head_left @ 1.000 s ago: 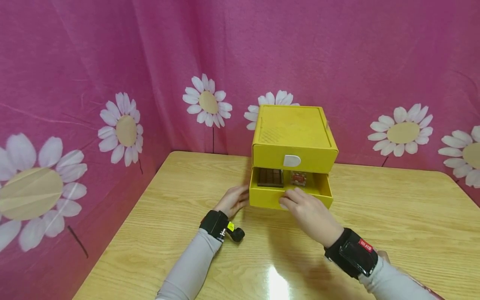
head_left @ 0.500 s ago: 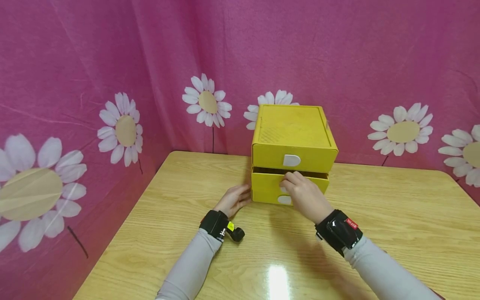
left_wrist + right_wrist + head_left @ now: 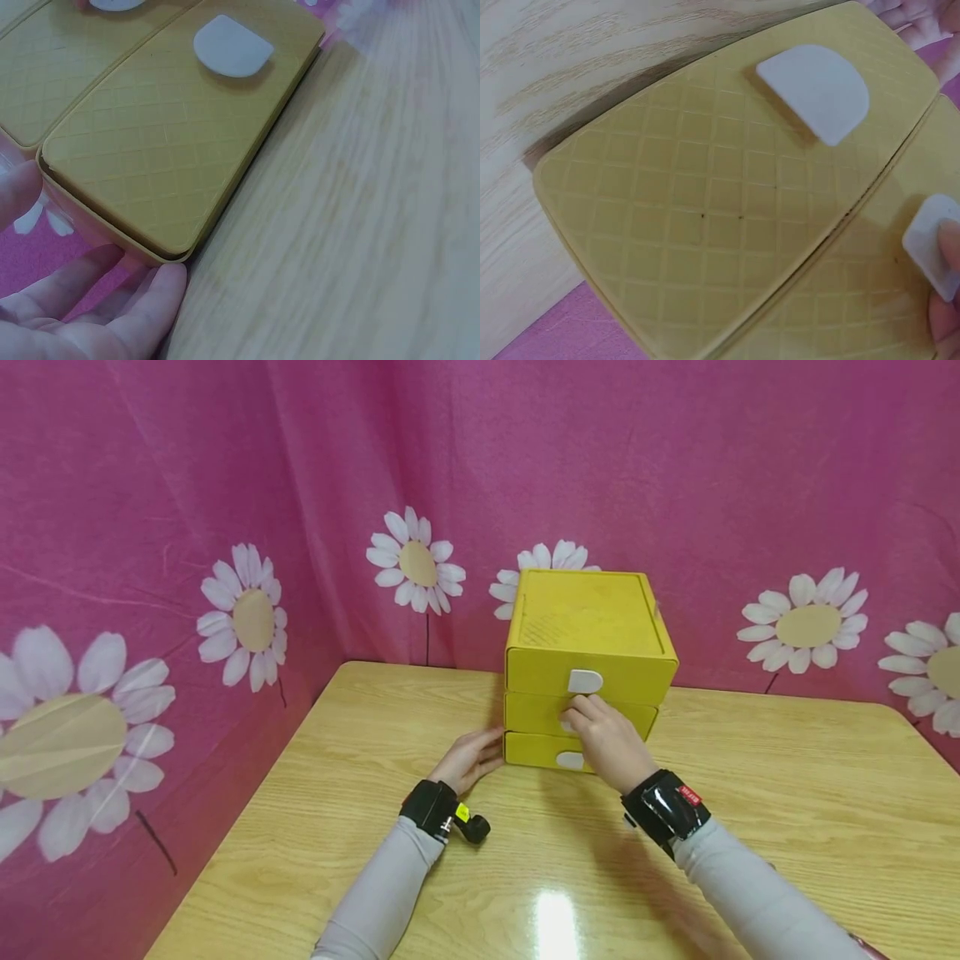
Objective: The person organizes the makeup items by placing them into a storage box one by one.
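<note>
A yellow chest of three drawers (image 3: pixel 588 610) stands on the table, each drawer front bearing a white tab handle. My right hand (image 3: pixel 611 739) is at the middle drawer (image 3: pixel 532 712), whose front sits level with the others. In the right wrist view, finger and thumb pinch the edge of its handle (image 3: pixel 922 236). Beside the chest's lower left side is my left hand (image 3: pixel 468 760), fingers extended. The left wrist view has its fingertips (image 3: pixel 171 281) right at the lower corner, by the bottom drawer (image 3: pixel 157 142). What lies inside the drawers is hidden.
The wooden table (image 3: pixel 360 718) extends around the chest. A pink curtain (image 3: pixel 675 468) with printed daisies hangs close behind it and along the left. A thin reddish thing (image 3: pixel 866 946) shows beside my right forearm.
My right hand has pushed the middle drawer back into the chest, covering the chocolate-bar-like brown slab and small red-patterned item that showed inside it. My left hand has stayed at the side.
</note>
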